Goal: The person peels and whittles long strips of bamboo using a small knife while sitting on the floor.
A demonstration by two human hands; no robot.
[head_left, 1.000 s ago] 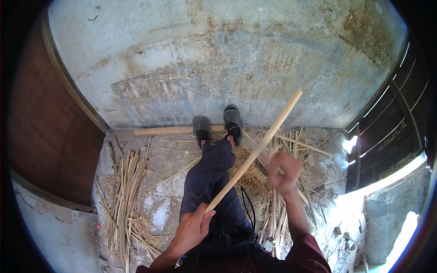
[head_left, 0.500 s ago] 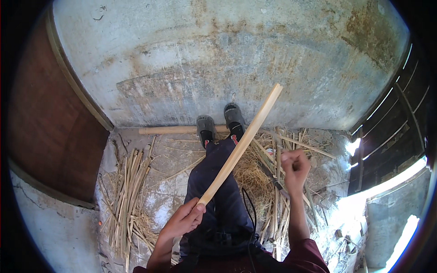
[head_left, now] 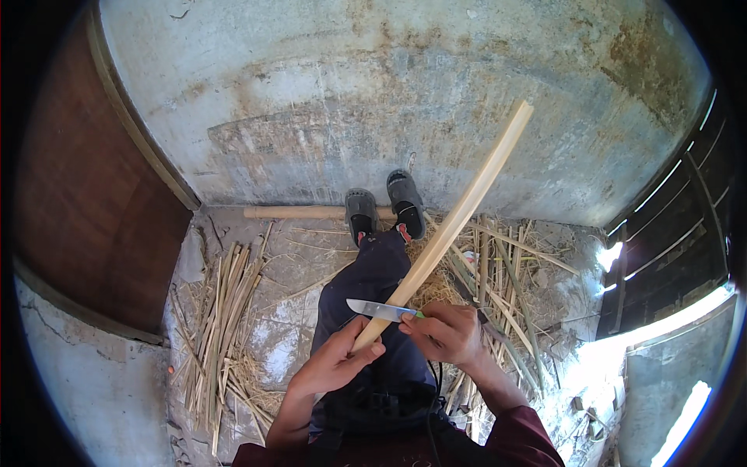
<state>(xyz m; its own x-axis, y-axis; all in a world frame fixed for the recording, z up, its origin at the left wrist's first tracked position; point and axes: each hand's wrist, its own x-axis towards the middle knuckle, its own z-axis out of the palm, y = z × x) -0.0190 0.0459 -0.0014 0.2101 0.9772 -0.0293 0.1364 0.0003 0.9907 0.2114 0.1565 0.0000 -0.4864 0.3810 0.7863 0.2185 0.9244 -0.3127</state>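
A pale wooden stick (head_left: 471,201) is held above the legs (head_left: 348,289), its long axis slanting from near left to far right, the free end pointing toward the far wall (head_left: 327,124). The left hand (head_left: 336,363) pinches the near end between thumb and fingers. The right hand (head_left: 449,331), fingers bent and pressed together, grips a knife (head_left: 373,309); its blade crosses the stick beside the left hand, tip pointing left.
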